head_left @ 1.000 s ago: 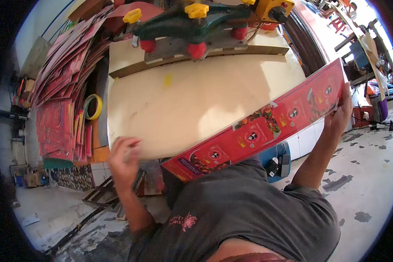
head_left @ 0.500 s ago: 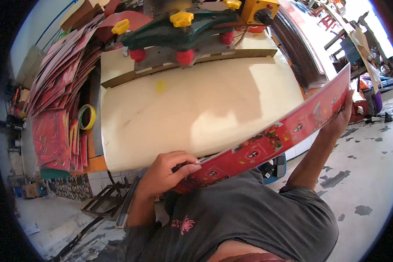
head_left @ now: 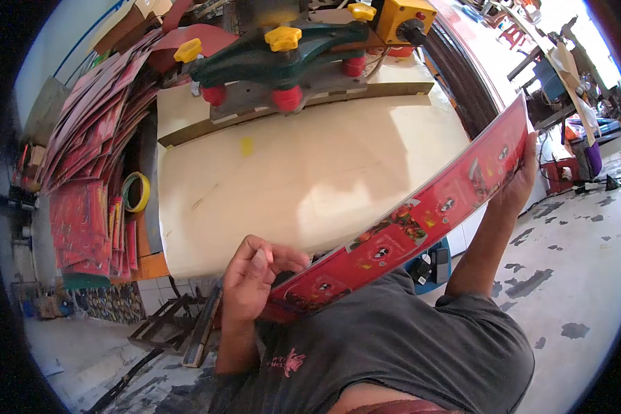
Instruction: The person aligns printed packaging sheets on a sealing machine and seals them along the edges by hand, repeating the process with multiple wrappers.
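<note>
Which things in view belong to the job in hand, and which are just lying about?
Likely in the job:
- long red printed strip, in the right hand
- flat cream worktop
- stacked red printed sheets

Apparently lying about:
- yellow ring-shaped tape roll
- black box-shaped item below the strip

Dark grey T-shirt (head_left: 400, 345), short loose sleeves (head_left: 479, 316), pink chest print (head_left: 294, 361), bare forearms (head_left: 486, 241)
</note>
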`<state>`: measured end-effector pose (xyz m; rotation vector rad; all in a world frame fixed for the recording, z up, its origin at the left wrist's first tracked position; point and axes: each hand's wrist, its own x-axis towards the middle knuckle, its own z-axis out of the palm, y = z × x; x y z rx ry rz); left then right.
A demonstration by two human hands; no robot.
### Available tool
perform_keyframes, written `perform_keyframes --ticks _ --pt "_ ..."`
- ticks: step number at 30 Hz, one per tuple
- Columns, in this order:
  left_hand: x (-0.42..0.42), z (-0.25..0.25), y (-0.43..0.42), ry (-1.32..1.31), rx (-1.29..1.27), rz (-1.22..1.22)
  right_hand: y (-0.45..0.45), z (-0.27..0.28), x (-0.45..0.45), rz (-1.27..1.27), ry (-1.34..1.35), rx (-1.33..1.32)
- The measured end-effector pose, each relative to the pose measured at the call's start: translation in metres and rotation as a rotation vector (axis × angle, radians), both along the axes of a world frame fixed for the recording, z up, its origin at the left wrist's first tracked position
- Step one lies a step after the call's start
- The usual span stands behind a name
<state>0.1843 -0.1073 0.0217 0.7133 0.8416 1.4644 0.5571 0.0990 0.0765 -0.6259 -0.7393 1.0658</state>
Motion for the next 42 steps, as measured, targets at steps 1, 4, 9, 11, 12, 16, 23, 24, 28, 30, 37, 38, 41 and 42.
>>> perform_keyframes --ticks 1,4,9,11,12,16,23,24,28,30,37,38,41,42 --pt "0.002 0.001 0.0 0.085 -0.023 0.092 -0.001 0.0 0.0 0.008 0.002 0.0" --pt "-0.007 -0.016 -0.005 0.562 -0.042 0.069 0.001 -0.003 0.01 -0.001 -0.04 -0.011" --pt "-0.01 0.011 -0.003 0.834 -0.106 -0.273 -0.007 0.001 0.011 0.028 -0.031 -0.014" --pt "-0.007 0.011 -0.003 0.794 -0.029 -0.343 -0.006 0.003 0.006 -0.033 -0.041 -0.034" --pt "-0.003 0.012 -0.003 0.801 -0.032 -0.327 -0.007 0.004 0.003 -0.091 -0.056 -0.079" --pt "0.005 0.01 -0.005 0.774 -0.004 -0.085 -0.008 0.002 -0.001 -0.184 -0.177 -0.095" --pt "-0.003 -0.007 -0.014 0.174 0.073 0.145 -0.004 -0.006 0.017 -0.052 0.013 -0.07" --pt "-0.009 -0.007 -0.016 0.174 0.076 0.149 -0.002 -0.01 0.026 -0.049 0.014 -0.067" --pt "-0.069 -0.022 -0.038 -0.312 0.294 0.455 0.001 -0.014 0.05 -0.207 -0.112 -0.034" --pt "-0.113 -0.021 -0.069 -0.532 0.261 0.727 0.005 -0.006 0.073 -0.213 0.049 -0.114" --pt "-0.276 -0.063 -0.204 -0.037 0.281 1.24 -0.004 0.004 0.094 -0.528 -0.216 -0.162" --pt "-0.275 -0.066 -0.22 0.08 0.128 1.351 0.001 0.006 0.111 -0.564 -0.14 -0.226" --pt "-0.258 -0.065 -0.22 0.434 -0.275 1.367 0.005 -0.01 0.13 -0.56 -0.085 -0.237" --pt "-0.25 -0.066 -0.22 0.66 -0.54 1.26 0.009 -0.023 0.135 -0.569 -0.236 -0.112"
